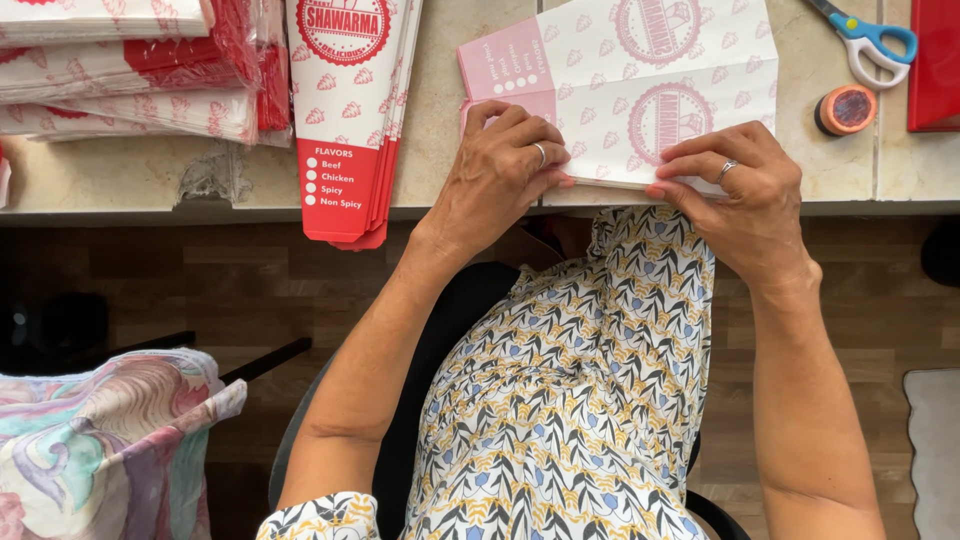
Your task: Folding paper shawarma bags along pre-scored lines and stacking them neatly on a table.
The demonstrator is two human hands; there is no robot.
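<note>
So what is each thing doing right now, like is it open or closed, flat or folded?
Left hand: pressing down on the paper sleeve.
Right hand: pressing the sleeve's near edge.
Paper sleeve: lying flat on the counter, being folded.
Stack of printed sleeves: flat, overhanging the counter edge.
Wrapped bundles: piled, in plastic.
Scissors: lying down; blades mostly out of view.
Tape roll: lying on its side.

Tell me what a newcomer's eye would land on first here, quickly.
First, both hands pressing a pink-and-white printed paper sheet at the counter's near edge: the left hand on its left part, the right hand on its lower right corner. Next, the red-and-white stack of flat printed sleeves at upper left. Blue-handled scissors lie at top right.
</note>
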